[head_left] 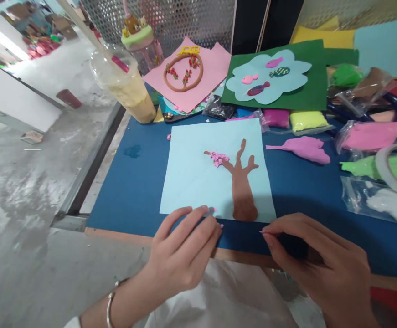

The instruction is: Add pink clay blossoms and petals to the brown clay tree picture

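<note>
Your left forearm [136, 291], ringed by a silver bracelet [109, 310], reaches up from the lower left, and your left hand [186, 250] lies palm down over the near edge of the table [123, 191], fingers close together and bent. A tiny pink bit [222, 226] shows at their tips; you hide the thumb, so I cannot tell whether they grip it. Your right hand [324, 255] comes in from the lower right with its wrist low, thumb and forefinger pressed together on a small pink piece [262, 232], just beside the near right corner of the light blue sheet [194, 182]. That sheet lies flat between and beyond your hands, bearing a brown tree [243, 191] with a pink cluster [219, 159] on its left branch. Right of it lies a pink-purple lump [309, 149].
</note>
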### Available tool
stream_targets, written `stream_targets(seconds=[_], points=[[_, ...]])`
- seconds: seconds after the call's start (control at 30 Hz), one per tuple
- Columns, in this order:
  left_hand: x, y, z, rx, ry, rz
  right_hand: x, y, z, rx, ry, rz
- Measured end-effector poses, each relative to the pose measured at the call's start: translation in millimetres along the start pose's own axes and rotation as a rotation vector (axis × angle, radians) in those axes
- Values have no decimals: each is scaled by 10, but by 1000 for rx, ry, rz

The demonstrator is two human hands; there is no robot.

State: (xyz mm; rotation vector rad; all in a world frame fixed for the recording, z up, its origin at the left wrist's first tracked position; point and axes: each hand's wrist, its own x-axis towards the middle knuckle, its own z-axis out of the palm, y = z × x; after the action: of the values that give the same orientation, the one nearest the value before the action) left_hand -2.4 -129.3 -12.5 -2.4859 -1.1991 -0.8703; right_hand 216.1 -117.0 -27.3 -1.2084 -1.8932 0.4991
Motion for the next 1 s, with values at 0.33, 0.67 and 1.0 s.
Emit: stream_targets(seconds=[0.33,0.67,1.0], points=[[41,-167,119,104,2,75,6,-1,4,-6,8,4],[-10,-176,105,89,40,82,15,-7,14,21,10,9],[-14,-163,104,55,-17,61,12,-2,20,28,13,-1]])
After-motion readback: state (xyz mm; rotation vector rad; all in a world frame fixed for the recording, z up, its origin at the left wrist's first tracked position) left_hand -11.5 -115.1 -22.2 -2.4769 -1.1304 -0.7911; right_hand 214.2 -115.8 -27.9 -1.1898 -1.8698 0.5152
